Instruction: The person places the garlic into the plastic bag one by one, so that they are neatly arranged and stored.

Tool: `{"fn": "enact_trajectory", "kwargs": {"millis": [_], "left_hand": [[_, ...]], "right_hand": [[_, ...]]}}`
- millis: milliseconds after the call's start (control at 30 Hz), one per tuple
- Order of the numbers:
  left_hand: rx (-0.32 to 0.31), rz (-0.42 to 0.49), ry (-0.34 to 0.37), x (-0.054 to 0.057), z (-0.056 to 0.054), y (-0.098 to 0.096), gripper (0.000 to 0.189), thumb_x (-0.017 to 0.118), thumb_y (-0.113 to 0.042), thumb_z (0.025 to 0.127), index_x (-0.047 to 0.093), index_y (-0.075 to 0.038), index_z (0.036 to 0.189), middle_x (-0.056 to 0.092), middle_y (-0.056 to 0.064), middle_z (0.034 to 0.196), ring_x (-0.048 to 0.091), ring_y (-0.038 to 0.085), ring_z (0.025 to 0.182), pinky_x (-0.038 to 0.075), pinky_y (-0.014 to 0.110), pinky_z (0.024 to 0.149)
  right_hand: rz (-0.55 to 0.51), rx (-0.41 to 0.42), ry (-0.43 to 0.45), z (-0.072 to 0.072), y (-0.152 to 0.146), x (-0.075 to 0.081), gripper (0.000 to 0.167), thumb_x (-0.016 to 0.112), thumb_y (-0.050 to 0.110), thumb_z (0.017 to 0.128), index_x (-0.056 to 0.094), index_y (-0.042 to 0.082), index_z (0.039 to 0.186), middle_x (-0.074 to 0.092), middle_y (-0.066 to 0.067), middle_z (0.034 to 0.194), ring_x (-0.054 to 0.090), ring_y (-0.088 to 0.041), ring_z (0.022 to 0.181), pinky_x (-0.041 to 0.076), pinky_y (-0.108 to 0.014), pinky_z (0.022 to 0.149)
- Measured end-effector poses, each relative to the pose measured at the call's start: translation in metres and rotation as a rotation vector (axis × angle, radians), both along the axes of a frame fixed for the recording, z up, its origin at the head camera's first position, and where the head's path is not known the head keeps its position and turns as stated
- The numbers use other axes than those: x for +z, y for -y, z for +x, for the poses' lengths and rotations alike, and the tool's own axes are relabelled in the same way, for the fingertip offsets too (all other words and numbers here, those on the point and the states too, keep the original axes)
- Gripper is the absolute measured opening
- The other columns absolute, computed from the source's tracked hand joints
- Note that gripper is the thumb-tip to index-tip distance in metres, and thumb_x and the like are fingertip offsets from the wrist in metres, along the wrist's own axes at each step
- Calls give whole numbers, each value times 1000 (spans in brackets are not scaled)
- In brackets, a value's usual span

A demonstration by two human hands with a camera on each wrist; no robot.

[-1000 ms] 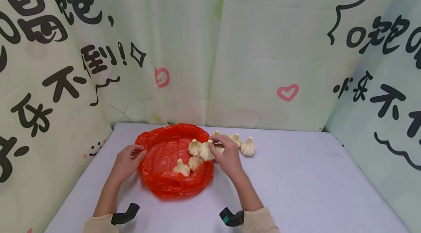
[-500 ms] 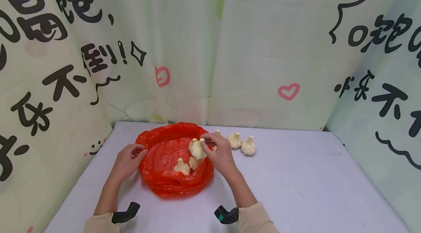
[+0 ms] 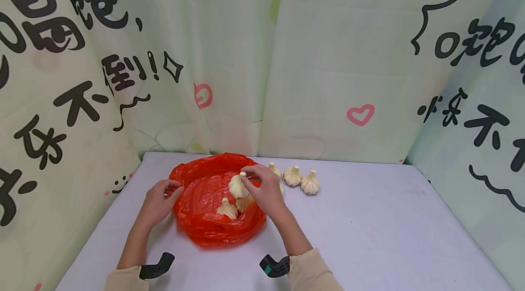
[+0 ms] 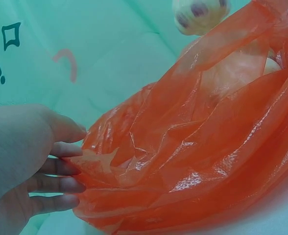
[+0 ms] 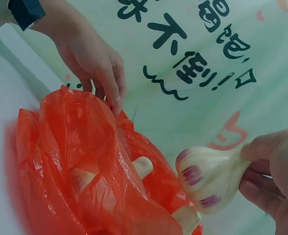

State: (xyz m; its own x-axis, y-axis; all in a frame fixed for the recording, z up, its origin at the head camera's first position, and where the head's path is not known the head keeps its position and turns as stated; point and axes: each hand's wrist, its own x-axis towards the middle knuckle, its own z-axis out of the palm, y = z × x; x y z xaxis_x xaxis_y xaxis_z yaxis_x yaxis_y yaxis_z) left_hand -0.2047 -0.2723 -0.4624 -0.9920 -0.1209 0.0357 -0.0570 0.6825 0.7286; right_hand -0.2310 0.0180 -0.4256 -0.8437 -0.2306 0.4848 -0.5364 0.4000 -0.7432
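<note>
A red plastic bag (image 3: pixel 217 231) lies wide-mouthed on the table. At its left side, my left hand (image 3: pixel 157 203) holds the rim between thumb and fingers; the left wrist view shows the fingertips at the bag's edge (image 4: pixel 92 161). My right hand (image 3: pixel 264 190) pinches a garlic bulb (image 3: pixel 237 186) by its stem, over the bag's opening. Purple patches mark the bulb's underside (image 5: pixel 207 178) in the right wrist view. Inside the bag sit a garlic bulb (image 3: pixel 226 209) near the front and another bulb (image 3: pixel 243 203), partly hidden under the held one.
Behind and right of the bag stand several more bulbs, among them one garlic bulb (image 3: pixel 292 176) and a nearer bulb (image 3: pixel 310 183). My right hand partly covers some. The white table (image 3: pixel 369 222) ends at a printed curtain (image 3: pixel 311 76).
My right hand has carried the garlic bulb leftward from the bag's right rim to above its opening. My left hand stays at the left rim.
</note>
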Motion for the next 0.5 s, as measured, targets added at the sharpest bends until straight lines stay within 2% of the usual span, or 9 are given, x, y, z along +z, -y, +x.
{"fn": "enact_trajectory", "kwargs": {"millis": [133, 500], "left_hand": [[1, -1, 0, 0, 0, 0, 34, 58, -25, 96, 55, -5, 124, 57, 17, 119, 54, 29, 107, 57, 40, 86], [0, -1, -5, 0, -1, 1, 33, 58, -25, 96, 56, -6, 123, 57, 16, 117, 54, 28, 106, 57, 40, 86]], "right_hand": [[2, 13, -4, -1, 5, 1, 21, 69, 11, 89, 69, 10, 110, 70, -5, 106, 69, -18, 96, 59, -34, 82], [27, 34, -10, -3, 17, 1, 22, 68, 13, 89, 68, 10, 111, 70, -4, 106, 68, -16, 95, 58, -28, 82]]}}
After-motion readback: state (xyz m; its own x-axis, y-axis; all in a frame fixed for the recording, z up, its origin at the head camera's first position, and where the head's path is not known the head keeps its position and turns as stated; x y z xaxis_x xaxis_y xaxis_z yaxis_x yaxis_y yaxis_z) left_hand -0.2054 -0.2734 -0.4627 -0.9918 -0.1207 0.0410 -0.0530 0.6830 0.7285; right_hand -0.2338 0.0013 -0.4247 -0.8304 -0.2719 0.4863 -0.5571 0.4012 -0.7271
